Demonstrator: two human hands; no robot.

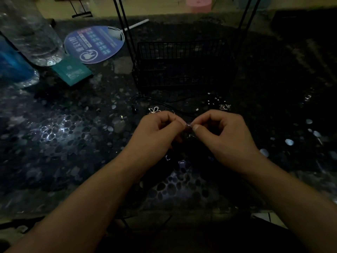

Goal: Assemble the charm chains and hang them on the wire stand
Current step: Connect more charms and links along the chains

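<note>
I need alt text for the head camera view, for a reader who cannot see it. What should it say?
In dim light, the left hand and right hand pinch a tiny charm piece between them above a dark pebble-patterned table. Behind them stands a black wire basket stand; a printed fan and a clear bottle lie at far left.

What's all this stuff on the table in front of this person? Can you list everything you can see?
small charm piece: one, silvery, pinched between both hands
flower charm: one, silvery, on the table just beyond the left hand
square charm: one, silvery, on the table beyond the right hand
wire basket: one, black, centre of the table
stand rods: black, rising beside the basket
hand fan: one, blue, far left
box: one, teal, left
bottles: two, one clear, one blue, far left
table: one, dark, pebble-patterned
left hand: one, pinching
right hand: one, pinching
</note>
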